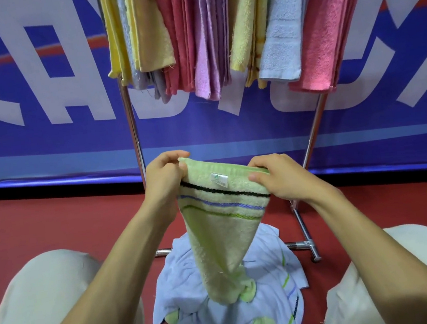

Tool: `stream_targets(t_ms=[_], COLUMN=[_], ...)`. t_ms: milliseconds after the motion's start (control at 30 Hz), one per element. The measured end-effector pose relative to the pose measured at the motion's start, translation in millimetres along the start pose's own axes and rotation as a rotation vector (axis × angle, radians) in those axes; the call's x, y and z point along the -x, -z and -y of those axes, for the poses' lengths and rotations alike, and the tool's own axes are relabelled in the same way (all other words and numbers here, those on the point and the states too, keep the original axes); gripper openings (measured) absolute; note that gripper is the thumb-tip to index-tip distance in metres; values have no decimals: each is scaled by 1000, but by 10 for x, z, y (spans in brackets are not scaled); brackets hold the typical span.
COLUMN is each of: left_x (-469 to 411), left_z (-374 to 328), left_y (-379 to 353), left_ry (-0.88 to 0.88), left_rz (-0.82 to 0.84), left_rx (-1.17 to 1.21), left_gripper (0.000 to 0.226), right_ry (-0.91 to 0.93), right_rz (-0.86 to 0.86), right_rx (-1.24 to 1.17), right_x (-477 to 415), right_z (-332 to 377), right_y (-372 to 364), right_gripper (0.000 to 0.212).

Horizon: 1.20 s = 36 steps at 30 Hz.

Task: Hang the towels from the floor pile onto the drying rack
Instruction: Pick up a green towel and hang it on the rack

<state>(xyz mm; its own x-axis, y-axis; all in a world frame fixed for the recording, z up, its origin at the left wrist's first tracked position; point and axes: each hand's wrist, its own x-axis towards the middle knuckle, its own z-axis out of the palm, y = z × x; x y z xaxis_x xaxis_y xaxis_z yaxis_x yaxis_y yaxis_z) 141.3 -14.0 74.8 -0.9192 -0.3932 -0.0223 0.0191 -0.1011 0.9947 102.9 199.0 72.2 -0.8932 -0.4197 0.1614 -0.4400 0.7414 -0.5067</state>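
Note:
A light green towel (222, 230) with black, purple and green stripes and a small white label hangs in front of me. My left hand (165, 176) pinches its top left corner. My right hand (286, 177) grips its top right edge. The towel's lower end still touches the floor pile (271, 283), a heap of pale blue and green towels between my knees. The metal drying rack (134, 133) stands just behind, with several yellow, pink, lilac and light blue towels (209, 37) draped over its top.
My knees in light trousers frame the pile at the left (44, 298) and right (405, 270). The rack's foot bar (305, 244) lies on the red floor by the pile. A blue banner with white letters (40, 101) backs the rack.

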Motion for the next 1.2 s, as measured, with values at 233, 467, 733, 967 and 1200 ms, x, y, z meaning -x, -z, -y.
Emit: stream_targets(t_ms=[233, 467, 733, 967, 1200], left_x=[-65, -85, -127, -106, -101], left_z=[61, 88, 87, 107, 78], left_y=[-77, -84, 8, 133, 232], left_ry=[-1, -102, -89, -249, -176], left_rz=[22, 47, 194, 325, 312], left_rx=[-250, -258, -370, -641, -513], left_gripper=[29, 28, 19, 15, 22], right_ry=[26, 33, 33, 1, 50], right_rz=[169, 15, -61, -207, -388], right_rx=[-64, -33, -3, 4, -71], right_x=[38, 43, 57, 107, 93], right_z=[-97, -98, -111, -107, 141], right_y=[0, 88, 57, 48, 159], right_gripper=[21, 8, 7, 15, 15])
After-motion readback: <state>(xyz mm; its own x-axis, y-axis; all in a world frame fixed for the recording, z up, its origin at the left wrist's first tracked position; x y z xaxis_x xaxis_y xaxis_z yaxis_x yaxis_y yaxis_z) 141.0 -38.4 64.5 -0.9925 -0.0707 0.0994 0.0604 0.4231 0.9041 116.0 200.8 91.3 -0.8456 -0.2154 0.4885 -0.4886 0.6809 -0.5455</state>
